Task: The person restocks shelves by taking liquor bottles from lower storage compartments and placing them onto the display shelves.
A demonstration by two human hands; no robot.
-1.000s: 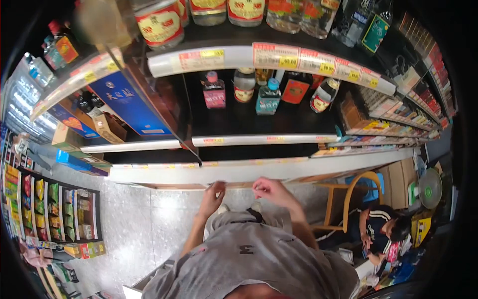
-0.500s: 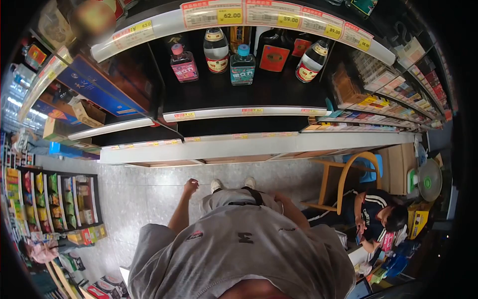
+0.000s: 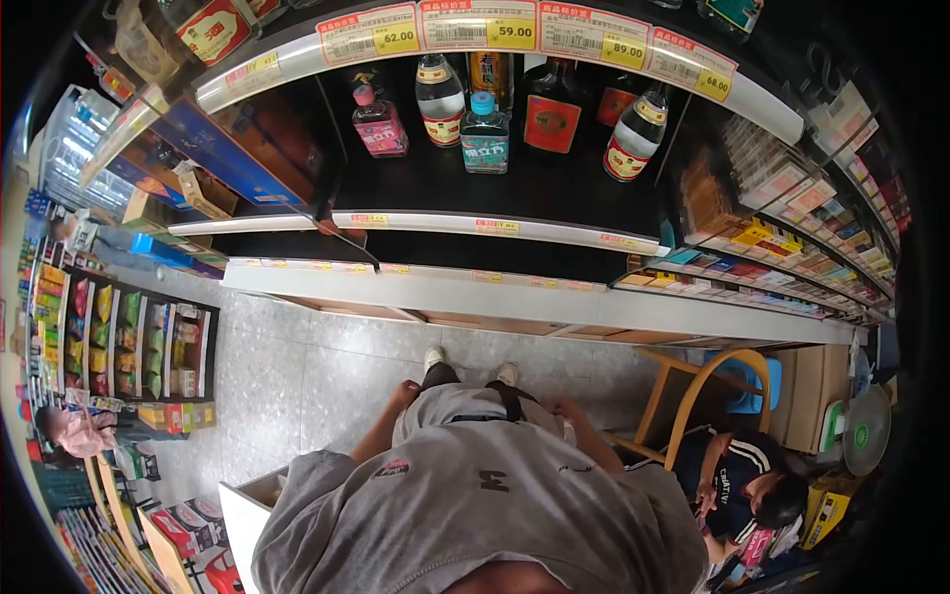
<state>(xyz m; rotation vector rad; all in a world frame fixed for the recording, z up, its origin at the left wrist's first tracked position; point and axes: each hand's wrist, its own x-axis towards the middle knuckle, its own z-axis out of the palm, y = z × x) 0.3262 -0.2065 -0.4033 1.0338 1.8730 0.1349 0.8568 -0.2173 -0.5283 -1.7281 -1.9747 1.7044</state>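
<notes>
While the person in the grey shirt [image 3: 426, 485] stands facing the black shelf [image 3: 554, 198], the left hand [image 3: 404, 394] hangs by one side and the right hand [image 3: 567, 409] by the other, partly hidden. Whether either is open or closed, I cannot tell. Well apart from both, the pink bottle [image 3: 380, 130] and blue-capped bottle [image 3: 485, 145] stand upright on the shelf. This looks like a pause; any reach to them would call for raising a hand.
</notes>
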